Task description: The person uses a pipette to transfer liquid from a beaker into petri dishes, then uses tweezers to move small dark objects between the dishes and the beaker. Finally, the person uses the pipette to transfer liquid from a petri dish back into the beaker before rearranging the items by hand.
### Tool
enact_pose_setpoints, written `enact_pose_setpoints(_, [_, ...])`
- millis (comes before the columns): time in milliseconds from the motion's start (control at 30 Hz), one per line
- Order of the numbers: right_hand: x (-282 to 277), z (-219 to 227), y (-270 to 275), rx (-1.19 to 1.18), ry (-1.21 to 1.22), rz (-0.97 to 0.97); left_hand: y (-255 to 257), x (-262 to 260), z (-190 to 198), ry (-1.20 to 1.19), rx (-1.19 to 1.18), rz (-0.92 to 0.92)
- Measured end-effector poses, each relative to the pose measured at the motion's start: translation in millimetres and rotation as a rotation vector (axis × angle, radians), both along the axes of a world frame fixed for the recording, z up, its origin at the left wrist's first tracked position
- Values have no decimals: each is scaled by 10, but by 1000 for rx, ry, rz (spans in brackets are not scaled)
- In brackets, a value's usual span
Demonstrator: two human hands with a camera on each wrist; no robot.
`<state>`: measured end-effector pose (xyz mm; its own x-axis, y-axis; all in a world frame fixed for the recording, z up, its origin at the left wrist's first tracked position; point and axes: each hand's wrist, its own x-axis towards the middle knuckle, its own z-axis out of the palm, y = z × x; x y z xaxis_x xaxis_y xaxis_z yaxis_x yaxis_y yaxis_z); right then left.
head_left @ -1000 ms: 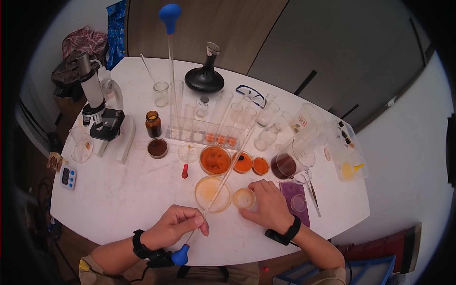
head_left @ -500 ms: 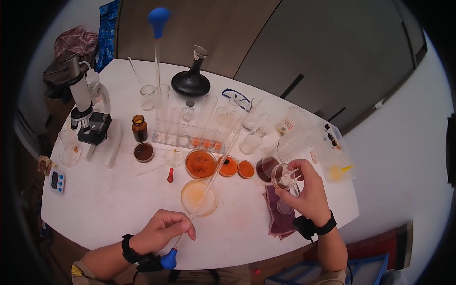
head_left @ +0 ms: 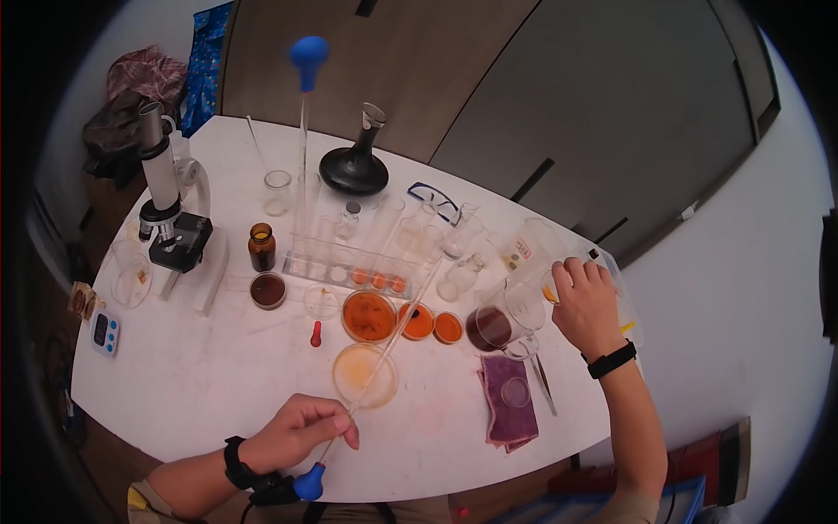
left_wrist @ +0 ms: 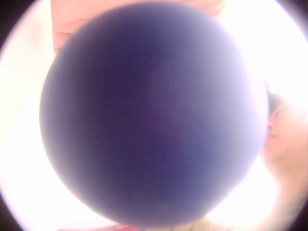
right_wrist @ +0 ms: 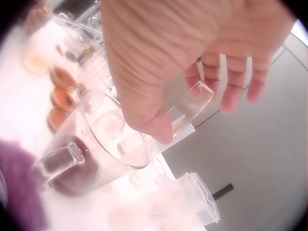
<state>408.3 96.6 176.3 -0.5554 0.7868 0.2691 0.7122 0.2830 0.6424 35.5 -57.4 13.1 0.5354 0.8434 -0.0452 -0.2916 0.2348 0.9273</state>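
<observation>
My left hand (head_left: pixel 298 430) pinches a long glass pipette (head_left: pixel 410 321) near its lower end, below which hangs a blue rubber bulb (head_left: pixel 309 482). That bulb (left_wrist: pixel 154 115) fills most of the left wrist view. The pipette slants across a petri dish of pale yellow medium (head_left: pixel 353 371). Raised at the table's right side, my right hand (head_left: pixel 587 306) grips a small clear petri dish (right_wrist: pixel 196 103) between thumb and fingers, tilted on edge in the right wrist view. A clear plastic box (head_left: pixel 635 334) lies partly hidden behind this hand.
A beaker of dark red liquid (head_left: pixel 489 329) stands left of my right hand, near a purple cloth (head_left: pixel 511 424) and tweezers (head_left: pixel 545 386). Orange dishes (head_left: pixel 368 316), a test tube rack (head_left: pixel 301 265), a microscope (head_left: pixel 179 236) and a black-filled flask (head_left: pixel 353 170) stand farther back.
My right hand has lifted the small dish from beside the pale yellow one and carried it right, past the beaker, toward the plastic box. The left hand keeps its hold on the pipette.
</observation>
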Motion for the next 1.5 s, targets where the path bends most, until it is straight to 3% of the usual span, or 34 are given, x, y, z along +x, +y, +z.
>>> enact_pose_setpoints(167, [-141,-57,-30,69,-254,196,1,7,-6,10,6,-10])
enact_pose_setpoints(400, [-216,28,-57,64,-301,199,4,9,6,7,-5,-15])
enact_pose_setpoints(467, [-175,35,-62,-34,-72,32,1,15,9,8,-10,-17])
enact_pose_setpoints(500, [-131,27,-75,-37,-71,28,-4,18,18,6,-12,-8])
enact_pose_setpoints(567, [1,-16,-98,-132,277,-87,-9,20,22,3,-17,-1])
enact_pose_setpoints(600, [94,-54,-97,-135,277,-89,-8,20,21,5,-14,1])
enact_pose_setpoints(667, [286,-150,-122,-217,655,-117,-4,14,23,8,-17,-1])
enact_pose_setpoints(800, [476,-235,-448,-313,978,-215,3,13,31,37,-27,13])
enact_pose_setpoints(933, [572,-483,-970,-346,1050,-217,-4,31,92,83,-52,55])
enact_pose_setpoints(1133, [649,-950,-1591,-389,901,-264,3,47,54,106,-42,69])
enact_pose_setpoints(1500, [585,-1335,-1725,-403,899,-283,25,42,11,80,-36,43])
